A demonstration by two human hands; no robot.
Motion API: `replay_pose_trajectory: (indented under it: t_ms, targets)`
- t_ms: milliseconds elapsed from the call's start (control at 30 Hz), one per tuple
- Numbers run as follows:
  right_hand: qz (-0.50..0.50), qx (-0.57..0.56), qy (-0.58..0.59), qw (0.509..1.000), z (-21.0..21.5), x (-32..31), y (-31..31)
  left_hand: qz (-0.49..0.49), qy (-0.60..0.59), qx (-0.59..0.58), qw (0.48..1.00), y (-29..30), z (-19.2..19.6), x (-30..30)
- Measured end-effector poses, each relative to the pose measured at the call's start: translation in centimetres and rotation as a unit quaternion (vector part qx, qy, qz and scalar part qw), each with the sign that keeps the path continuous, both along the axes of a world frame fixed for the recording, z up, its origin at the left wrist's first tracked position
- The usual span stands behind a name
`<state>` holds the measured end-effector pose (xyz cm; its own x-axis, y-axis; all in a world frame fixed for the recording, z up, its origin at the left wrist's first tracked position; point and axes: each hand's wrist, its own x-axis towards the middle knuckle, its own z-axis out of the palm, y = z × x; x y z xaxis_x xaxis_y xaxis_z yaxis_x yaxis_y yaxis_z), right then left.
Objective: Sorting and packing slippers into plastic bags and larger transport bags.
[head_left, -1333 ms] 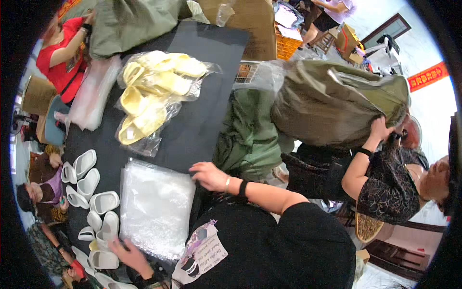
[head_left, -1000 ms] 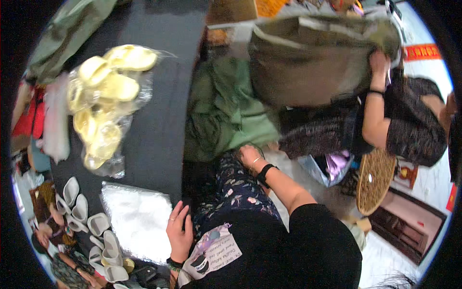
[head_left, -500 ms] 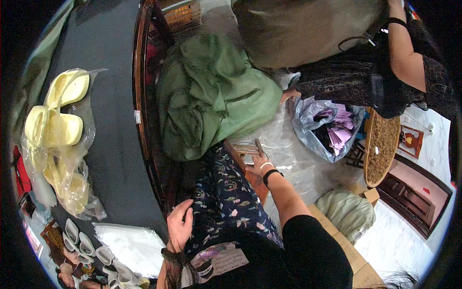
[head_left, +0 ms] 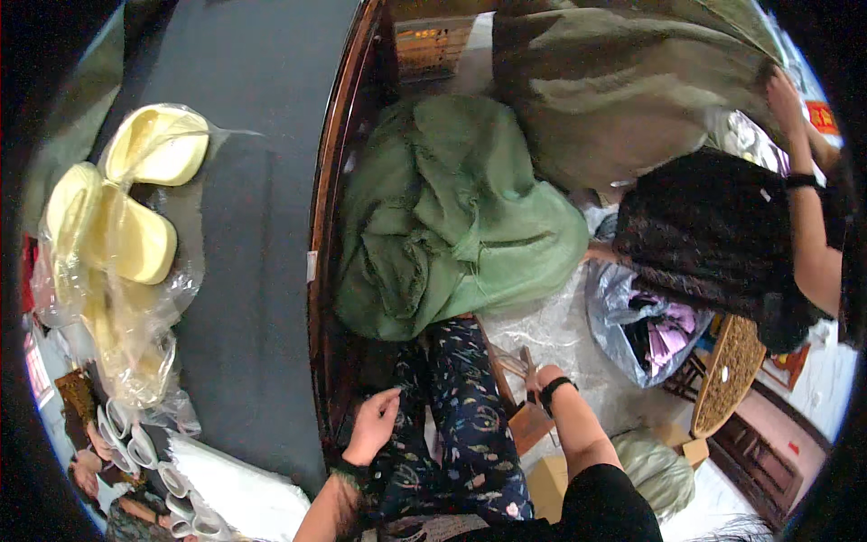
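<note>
My left hand [head_left: 372, 426] hovers over my patterned trousers, its fingers curled together, and nothing shows in them. To the right, my right hand [head_left: 544, 384] is closed around the edge of a wooden chair [head_left: 529, 428] beside my leg; the fingers are partly hidden. A big heap of green cloth [head_left: 470, 226] lies in front of my knees. Pale yellow slippers [head_left: 144, 237] in clear plastic lie on the dark grey tabletop [head_left: 257, 226] at my left.
Another person in black [head_left: 695, 244] stands at the far right, a hand raised on a large olive-brown cloth [head_left: 623, 99]. Near them are a bluish plastic bag [head_left: 607, 316] of purple pieces and a round tray [head_left: 728, 379]. White plastic sheets [head_left: 235, 488] and grey-white slippers [head_left: 142, 447] occupy the near left.
The view has shifted, and the scene sits further right. My right hand has gone from spread fingers to a closed grip on the chair. The other person has moved right and stretched the brown cloth.
</note>
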<state>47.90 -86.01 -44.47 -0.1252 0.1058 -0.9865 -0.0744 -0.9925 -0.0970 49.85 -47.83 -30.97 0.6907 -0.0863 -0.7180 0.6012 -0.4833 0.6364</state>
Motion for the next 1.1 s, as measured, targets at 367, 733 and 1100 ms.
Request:
replay_pose_trajectory:
  t_ms: [367, 733, 1100]
  targets:
    - [-0.596, 0.001, -0.335, 0.730, -26.1, 21.2, 4.2, -0.023, -0.048, 0.053, 0.997, -6.1, -30.7, -0.1]
    - [-0.763, 0.091, -0.275, 0.578, -12.4, 14.1, -7.0, 0.126, 0.030, 0.246, 0.961, -16.5, -53.9, 11.8]
    - [-0.877, 0.127, -0.327, 0.328, -0.5, 9.6, -11.1, 0.267, 0.007, 0.102, 0.958, -9.0, -32.6, 19.0]
